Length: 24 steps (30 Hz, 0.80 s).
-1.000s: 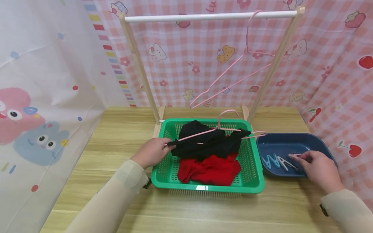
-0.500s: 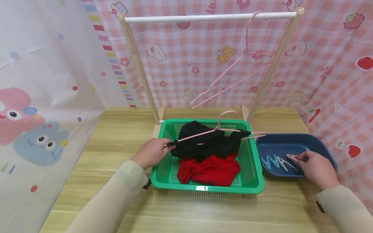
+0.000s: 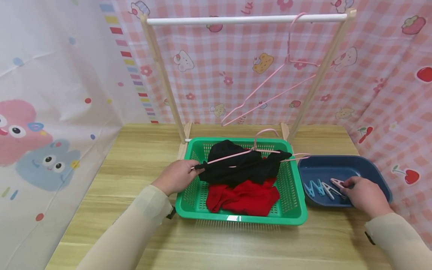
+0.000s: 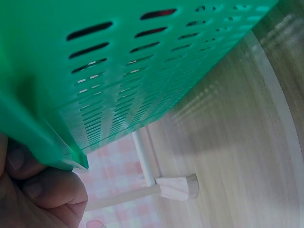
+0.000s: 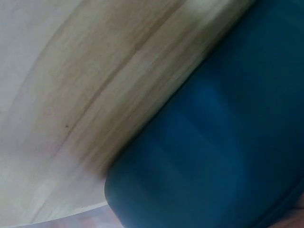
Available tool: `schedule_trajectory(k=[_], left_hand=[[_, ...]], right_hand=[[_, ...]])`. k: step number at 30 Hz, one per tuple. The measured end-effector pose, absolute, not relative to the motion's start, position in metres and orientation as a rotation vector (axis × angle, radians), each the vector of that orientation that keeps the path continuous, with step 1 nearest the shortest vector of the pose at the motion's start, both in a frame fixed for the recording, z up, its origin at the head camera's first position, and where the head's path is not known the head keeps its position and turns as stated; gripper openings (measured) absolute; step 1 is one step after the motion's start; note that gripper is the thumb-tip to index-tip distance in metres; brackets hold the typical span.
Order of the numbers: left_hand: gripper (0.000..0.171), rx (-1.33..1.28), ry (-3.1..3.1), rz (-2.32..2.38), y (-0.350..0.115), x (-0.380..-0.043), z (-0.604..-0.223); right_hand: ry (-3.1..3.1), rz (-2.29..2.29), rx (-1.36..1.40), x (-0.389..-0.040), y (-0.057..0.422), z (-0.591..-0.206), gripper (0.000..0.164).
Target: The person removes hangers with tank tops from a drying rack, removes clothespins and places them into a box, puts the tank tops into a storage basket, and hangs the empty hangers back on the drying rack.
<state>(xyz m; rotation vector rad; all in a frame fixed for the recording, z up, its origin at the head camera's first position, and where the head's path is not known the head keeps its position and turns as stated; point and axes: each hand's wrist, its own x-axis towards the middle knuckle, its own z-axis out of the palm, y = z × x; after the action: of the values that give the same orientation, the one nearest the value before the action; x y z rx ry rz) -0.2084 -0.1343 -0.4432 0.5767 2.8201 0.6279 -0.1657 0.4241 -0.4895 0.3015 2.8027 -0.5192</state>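
Note:
At the left rim of the green basket (image 3: 241, 217), my left hand (image 3: 175, 176) pinches the left end of a pink clothes hanger (image 3: 229, 156) together with the edge of a black garment (image 3: 243, 168). The garment is draped along the hanger, over a red cloth (image 3: 246, 197) in the basket. In the left wrist view, the curled fingers (image 4: 59, 187) are right at the basket's rim. My right hand (image 3: 366, 195) reaches into a dark blue basin (image 3: 368, 165) and pinches a pink clothespin (image 3: 336, 183). Beside it lie a white clothespin (image 3: 328, 190) and blue clothespins (image 3: 318, 187).
A wooden rack with a white bar (image 3: 243, 20) stands behind the basket. From that bar hangs a second pink hanger (image 3: 260, 88) with nothing on it. The wooden table (image 3: 236, 247) carries everything, and patterned cloths line the back and sides.
My right hand has shifted slightly left within the basin, and the pink clothespin has turned and moved with it. The left hand, hanger and black garment keep their places.

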Motion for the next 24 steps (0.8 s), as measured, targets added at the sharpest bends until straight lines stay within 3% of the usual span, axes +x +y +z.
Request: schedule_trajectory(k=[24], left_hand=[[0.017, 0.561, 2.808, 0.624, -0.1344, -0.2082, -0.4419]], right_hand=[[2.767, -0.477, 0.224, -0.1681, 0.4255, -0.4923, 0.033]])
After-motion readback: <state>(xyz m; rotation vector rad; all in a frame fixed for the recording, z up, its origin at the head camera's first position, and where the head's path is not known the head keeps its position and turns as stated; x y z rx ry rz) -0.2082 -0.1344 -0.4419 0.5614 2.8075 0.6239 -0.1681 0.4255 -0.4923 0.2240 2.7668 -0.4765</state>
